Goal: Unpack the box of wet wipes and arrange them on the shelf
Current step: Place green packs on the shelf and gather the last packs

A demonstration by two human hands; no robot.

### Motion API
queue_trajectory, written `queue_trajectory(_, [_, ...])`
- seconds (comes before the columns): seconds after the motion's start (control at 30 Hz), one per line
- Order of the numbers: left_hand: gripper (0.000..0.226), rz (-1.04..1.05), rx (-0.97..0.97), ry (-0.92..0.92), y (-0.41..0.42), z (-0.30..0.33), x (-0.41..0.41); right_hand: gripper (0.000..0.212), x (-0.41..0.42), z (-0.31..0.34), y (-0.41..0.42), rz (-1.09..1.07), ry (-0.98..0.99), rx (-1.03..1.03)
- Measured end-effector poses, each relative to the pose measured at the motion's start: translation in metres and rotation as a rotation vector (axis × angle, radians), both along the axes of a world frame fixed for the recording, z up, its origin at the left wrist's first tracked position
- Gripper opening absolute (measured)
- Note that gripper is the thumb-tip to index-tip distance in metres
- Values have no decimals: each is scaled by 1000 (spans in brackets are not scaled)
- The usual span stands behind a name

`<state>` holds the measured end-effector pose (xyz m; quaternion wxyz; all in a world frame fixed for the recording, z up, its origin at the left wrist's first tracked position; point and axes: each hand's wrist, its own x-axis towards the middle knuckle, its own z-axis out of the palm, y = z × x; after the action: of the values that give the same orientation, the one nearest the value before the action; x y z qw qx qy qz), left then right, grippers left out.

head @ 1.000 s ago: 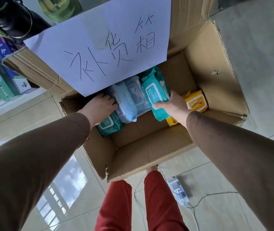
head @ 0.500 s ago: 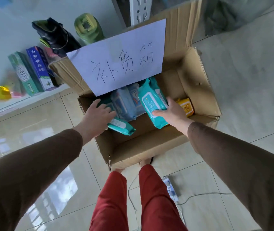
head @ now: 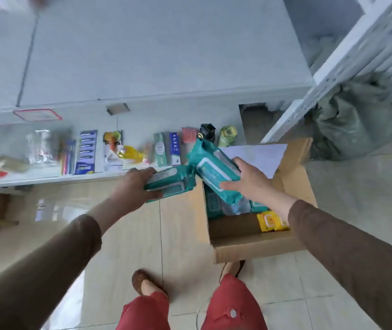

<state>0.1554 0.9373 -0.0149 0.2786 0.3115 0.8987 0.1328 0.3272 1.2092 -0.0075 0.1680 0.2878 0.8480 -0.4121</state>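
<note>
My left hand [head: 135, 186] grips a teal pack of wet wipes [head: 173, 182], held level above the floor just left of the cardboard box [head: 256, 246]. My right hand [head: 252, 179] grips a second teal pack [head: 214, 167], tilted above the box's far left corner. Inside the box lie more teal and pale blue packs [head: 228, 206] and a yellow pack [head: 271, 221]. A white paper sign [head: 261, 156] hangs on the box's far flap. The low white shelf [head: 47, 177] runs behind my left hand.
The low shelf holds toothbrushes [head: 67, 156], a razor card [head: 86, 151], toothpaste boxes [head: 166, 148], a yellow item [head: 130, 152], a black bottle [head: 206, 131] and a green one [head: 227, 135]. A white upright rack [head: 333, 67] and a grey-green bag [head: 354, 120] stand at right. My feet are below the box.
Both hands have lifted out of the box, each with a teal pack, and moved up and left toward the shelf. My head has risen, so the shelf and upper board now show.
</note>
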Motion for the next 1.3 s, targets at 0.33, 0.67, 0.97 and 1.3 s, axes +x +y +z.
queue_trajectory(0.33, [44, 124, 193, 272, -212, 137, -133, 53, -169, 157, -168, 191, 192, 131])
queue_trajectory(0.67, [33, 155, 212, 364, -273, 189, -270, 50, -330, 210, -210, 322, 322, 234])
queue_trajectory(0.97, [31, 109, 202, 344, -211, 202, -399, 44, -465, 205, -149, 301, 268, 223])
queue_trajectory(1.3, [30, -78, 295, 180, -70, 204, -485, 38, -508, 206, -31, 23, 187, 259])
